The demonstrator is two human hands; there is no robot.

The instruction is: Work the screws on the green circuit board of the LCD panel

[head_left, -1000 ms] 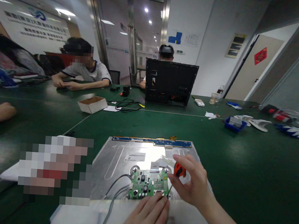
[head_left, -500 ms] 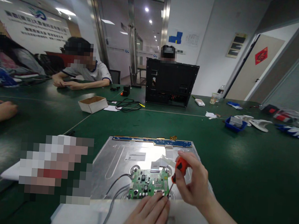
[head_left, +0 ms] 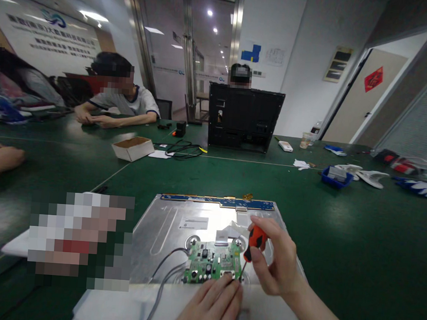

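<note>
My right hand (head_left: 277, 262) is closed round the red-and-black handle of a screwdriver (head_left: 257, 236). Its thin shaft points down to the lower right corner of a green circuit board (head_left: 214, 257). Stretched out over the board's lower edge, my left hand (head_left: 216, 299) has its fingertips close to the screwdriver's tip; whether they touch it I cannot tell. The board lies on the back of a silver metal display panel (head_left: 165, 225), with grey cables (head_left: 160, 293) running off its left side. Along the panel's far edge runs a narrow blue circuit strip (head_left: 192, 199).
Left of the panel is a blurred-out item on white paper (head_left: 13, 246). Farther back are a small open box (head_left: 133, 149), a black cable (head_left: 185, 149), an upright black display housing (head_left: 243, 118) and a blue tray (head_left: 336, 179). Co-workers sit at the table's left and far sides.
The screwdriver handle has shifted slightly left and turned in my right hand, its tip staying at the board's corner. My left hand looks unmoved.
</note>
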